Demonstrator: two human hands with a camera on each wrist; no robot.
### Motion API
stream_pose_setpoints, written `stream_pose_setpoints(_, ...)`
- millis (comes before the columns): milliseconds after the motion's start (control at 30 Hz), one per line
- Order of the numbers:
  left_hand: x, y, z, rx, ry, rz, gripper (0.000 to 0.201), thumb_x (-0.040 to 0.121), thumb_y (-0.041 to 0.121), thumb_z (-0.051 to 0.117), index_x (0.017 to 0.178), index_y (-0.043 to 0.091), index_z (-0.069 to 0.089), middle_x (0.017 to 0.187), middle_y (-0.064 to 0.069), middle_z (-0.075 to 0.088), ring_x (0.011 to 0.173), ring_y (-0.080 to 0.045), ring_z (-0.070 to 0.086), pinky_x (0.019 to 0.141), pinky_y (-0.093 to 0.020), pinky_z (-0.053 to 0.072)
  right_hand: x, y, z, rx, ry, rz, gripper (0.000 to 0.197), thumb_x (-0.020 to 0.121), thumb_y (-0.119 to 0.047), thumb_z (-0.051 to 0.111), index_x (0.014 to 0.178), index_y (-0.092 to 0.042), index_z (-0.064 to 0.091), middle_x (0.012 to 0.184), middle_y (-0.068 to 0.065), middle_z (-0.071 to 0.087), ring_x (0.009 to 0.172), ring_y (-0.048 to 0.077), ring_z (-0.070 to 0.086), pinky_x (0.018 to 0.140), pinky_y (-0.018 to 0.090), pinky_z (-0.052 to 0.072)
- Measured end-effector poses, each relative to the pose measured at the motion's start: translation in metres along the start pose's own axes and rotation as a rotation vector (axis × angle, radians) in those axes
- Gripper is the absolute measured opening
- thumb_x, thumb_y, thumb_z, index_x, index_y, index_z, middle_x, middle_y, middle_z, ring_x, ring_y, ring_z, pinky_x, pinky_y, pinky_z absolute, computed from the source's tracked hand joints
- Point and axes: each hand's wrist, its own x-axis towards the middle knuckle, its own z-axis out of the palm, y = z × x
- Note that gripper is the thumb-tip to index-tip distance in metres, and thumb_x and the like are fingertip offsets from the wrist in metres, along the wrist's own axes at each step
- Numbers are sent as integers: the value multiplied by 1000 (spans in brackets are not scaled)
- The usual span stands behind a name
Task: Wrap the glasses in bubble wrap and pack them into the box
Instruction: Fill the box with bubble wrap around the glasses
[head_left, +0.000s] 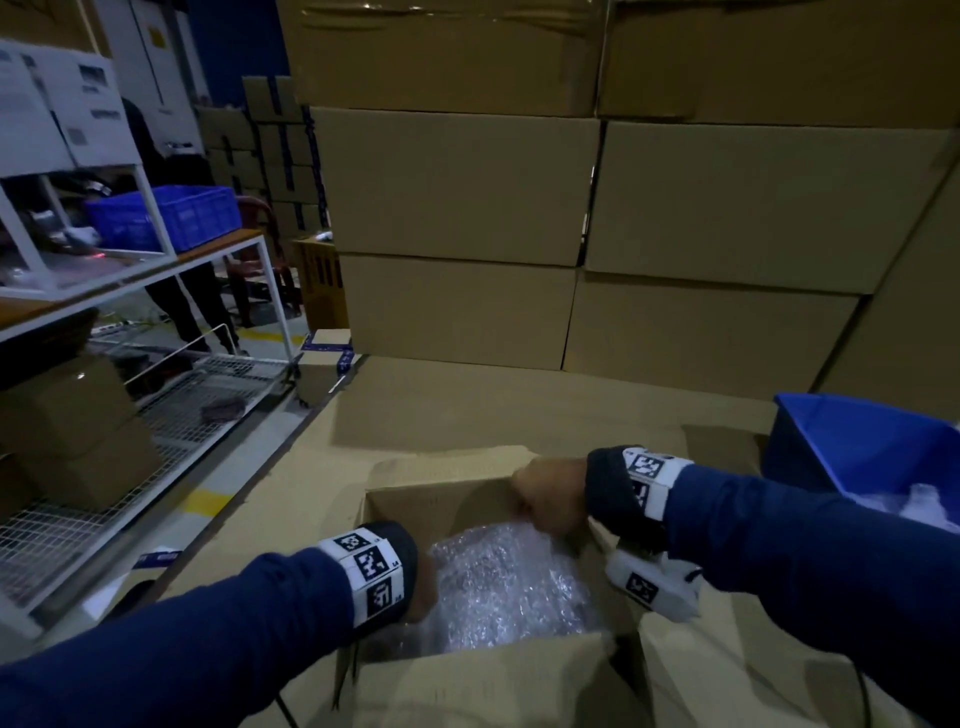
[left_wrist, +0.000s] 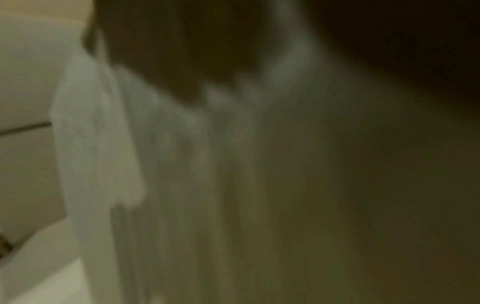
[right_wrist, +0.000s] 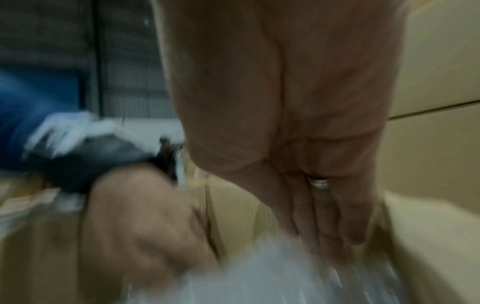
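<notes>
An open cardboard box (head_left: 457, 501) stands in front of me, and a bundle of bubble wrap (head_left: 509, 587) lies inside it. No bare glass shows through the wrap. My left hand (head_left: 423, 587) reaches into the box at the bundle's left side, mostly hidden behind its wrist band. In the right wrist view the left hand (right_wrist: 140, 222) lies against the bubble wrap (right_wrist: 259, 277), too blurred to read its fingers. My right hand (head_left: 550, 501) is at the bundle's far right end. Its fingers (right_wrist: 335, 236) point straight down onto the wrap. The left wrist view shows only blurred bubble wrap (left_wrist: 98, 144).
A blue bin (head_left: 872, 457) with whitish material sits just right of the box. Stacked brown cartons (head_left: 571, 208) form a wall behind. On the left is a white metal rack (head_left: 156, 270) with a blue crate (head_left: 171, 215); a person (head_left: 182, 291) stands beyond it.
</notes>
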Motion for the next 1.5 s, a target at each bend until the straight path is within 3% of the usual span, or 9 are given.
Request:
stream_pose_setpoints(100, 14, -20, 1, -101, -26, -80, 28, 100, 33, 50, 99, 13, 68, 93, -3, 62, 103, -25, 65, 79, -29, 49, -17, 24, -17, 276, 137, -39, 23, 90, -3, 50, 104, -7, 68, 99, 9, 72, 89, 21, 68, 82, 34, 56)
stream_pose_setpoints(200, -15, -27, -42, -241, 105, -130, 35, 101, 34, 45, 121, 10, 62, 112, -7, 64, 107, -27, 61, 84, -31, 45, -46, 52, -22, 519, 271, -6, 20, 94, -4, 51, 101, -14, 67, 91, 2, 73, 80, 10, 70, 76, 27, 56)
stream_pose_setpoints(367, -54, -2, -128, -441, 334, -14, 37, 99, 34, 46, 128, 14, 55, 122, -6, 62, 109, -26, 59, 98, -39, 49, -109, 105, -13, 673, 432, 175, 13, 95, -15, 58, 91, -11, 70, 76, 1, 75, 64, 12, 71, 64, 25, 59)
stream_pose_setpoints(567, -32, 50, -214, -405, 539, 105, 44, 96, 23, 48, 139, 18, 47, 133, -7, 56, 117, -28, 56, 100, -41, 48, -175, 171, 29, 587, 484, 438, 28, 91, -14, 61, 65, -15, 69, 51, -6, 66, 45, 5, 59, 55, 18, 47)
stream_pose_setpoints(867, 29, 166, -317, -386, 747, 314, 39, 92, 21, 53, 130, 12, 55, 117, -11, 67, 110, -31, 60, 95, -38, 50, -241, 262, 105, 643, 431, 776, 28, 85, -5, 54, 61, -12, 67, 51, -4, 67, 41, 6, 59, 55, 21, 53)
stream_pose_setpoints(1000, 72, 207, -335, -433, 715, 341, 42, 90, 23, 54, 131, 14, 52, 119, -13, 64, 111, -32, 59, 93, -37, 50, -245, 301, 126, 635, 359, 853, 22, 85, -5, 54, 76, -2, 74, 67, 6, 74, 52, 15, 64, 61, 24, 57)
stream_pose_setpoints(1233, 135, 237, -347, -436, 591, 319, 50, 95, 31, 54, 140, 14, 43, 136, -12, 54, 124, -31, 52, 101, -36, 45, -214, 350, 144, 545, 96, 791, 30, 86, -3, 64, 114, -11, 69, 68, -5, 55, 44, 1, 45, 33, 8, 32)
stream_pose_setpoints(1300, 144, 240, -352, -426, 580, 324, 53, 96, 31, 54, 143, 13, 40, 140, -12, 51, 128, -29, 49, 103, -35, 43, -206, 364, 150, 624, 61, 793, 31, 90, -2, 59, 119, -8, 66, 69, -6, 52, 51, 3, 48, 38, 8, 36)
stream_pose_setpoints(1500, 164, 242, -365, -417, 556, 338, 56, 94, 35, 56, 145, 17, 39, 141, -11, 50, 126, -30, 51, 102, -37, 45, -183, 395, 164, 700, -3, 812, 40, 88, -23, 66, 127, -16, 63, 123, -1, 61, 107, 17, 58, 96, 29, 46)
